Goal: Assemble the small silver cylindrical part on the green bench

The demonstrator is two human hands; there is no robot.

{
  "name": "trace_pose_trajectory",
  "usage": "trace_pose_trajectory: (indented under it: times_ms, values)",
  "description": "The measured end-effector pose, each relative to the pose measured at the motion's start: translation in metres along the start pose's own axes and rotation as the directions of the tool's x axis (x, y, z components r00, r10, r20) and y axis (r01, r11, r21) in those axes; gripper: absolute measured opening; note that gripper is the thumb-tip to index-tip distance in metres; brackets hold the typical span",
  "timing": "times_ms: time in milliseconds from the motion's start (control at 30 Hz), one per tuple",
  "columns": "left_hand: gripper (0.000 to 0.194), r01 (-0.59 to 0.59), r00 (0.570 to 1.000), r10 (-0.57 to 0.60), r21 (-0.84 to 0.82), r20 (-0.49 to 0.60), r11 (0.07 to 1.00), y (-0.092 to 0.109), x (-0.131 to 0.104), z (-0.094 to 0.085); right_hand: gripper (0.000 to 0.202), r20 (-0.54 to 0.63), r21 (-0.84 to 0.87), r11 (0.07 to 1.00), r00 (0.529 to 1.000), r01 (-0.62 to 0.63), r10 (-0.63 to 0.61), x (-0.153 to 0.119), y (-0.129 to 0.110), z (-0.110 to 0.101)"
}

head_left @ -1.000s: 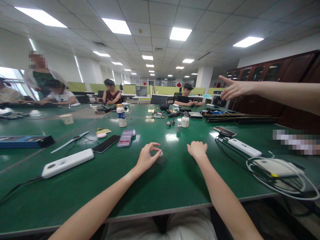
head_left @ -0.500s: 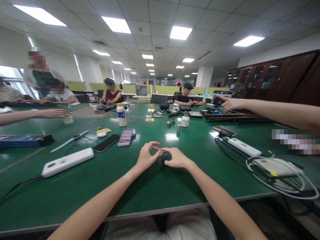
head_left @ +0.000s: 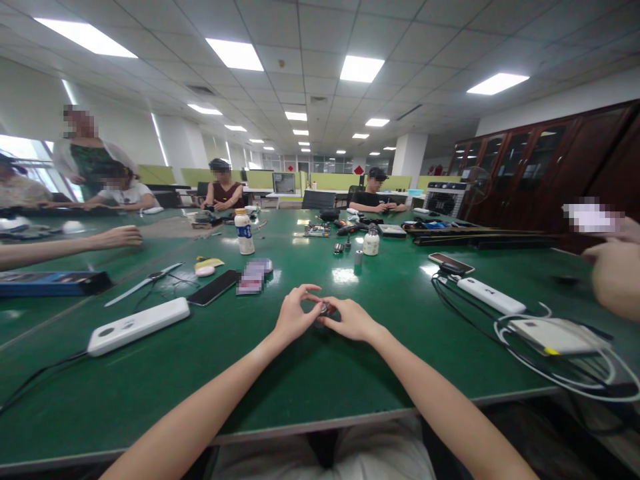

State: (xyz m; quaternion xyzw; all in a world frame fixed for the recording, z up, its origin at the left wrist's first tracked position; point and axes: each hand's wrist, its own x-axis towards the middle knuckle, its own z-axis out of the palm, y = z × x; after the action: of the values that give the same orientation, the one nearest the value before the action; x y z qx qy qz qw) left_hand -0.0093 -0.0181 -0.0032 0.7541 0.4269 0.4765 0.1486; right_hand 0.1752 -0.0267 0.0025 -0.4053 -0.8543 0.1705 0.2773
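Note:
Near the front middle of the table, a small silvery metal cylinder [head_left: 324,308] sits between my two hands, mostly hidden by fingers. My left hand [head_left: 294,315] has its thumb against the near left side, and its forefinger arches over behind. From the right, my right hand [head_left: 354,320] closes thumb and fingers on the same cylinder. Farther off on the green table [head_left: 280,380] stand another small metal cylinder [head_left: 359,258] and a white bottle with a grey cap [head_left: 371,241].
To my left lie a white power strip [head_left: 140,325], a black phone [head_left: 215,287] and a drink bottle [head_left: 245,232]. On the right are a second power strip [head_left: 491,295] and coiled cables [head_left: 505,333]. Co-workers' hands reach in at left [head_left: 117,237] and right [head_left: 617,273].
My right thumb has moved left onto the metal cylinder; my left hand stays almost still. At right, a co-worker's pointing arm has drawn back, and a light, blurred-out item is now raised there.

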Motion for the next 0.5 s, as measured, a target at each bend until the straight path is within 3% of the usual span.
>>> trace_pose_trajectory:
  times_ms: [200, 400, 500]
  values:
    - [0.029, -0.001, 0.999, 0.004, 0.072, -0.040, 0.997, -0.0014, 0.0002, 0.0000, 0.040, 0.011, -0.016, 1.000, 1.000, -0.022, 0.022, -0.0005, 0.0015, 0.0014]
    - [0.032, -0.006, 1.000, 0.006, -0.034, 0.008, 0.999, -0.0007, -0.0002, 0.0006, 0.032, -0.004, -0.101, 0.991, 0.996, -0.091, 0.091, 0.0023, 0.0013, 0.0062]
    - [0.029, -0.028, 0.999, 0.029, 0.022, -0.035, 0.999, 0.0004, 0.0003, 0.0002, 0.031, -0.002, -0.081, 0.989, 0.992, -0.123, 0.123, 0.0034, 0.0021, 0.0093]
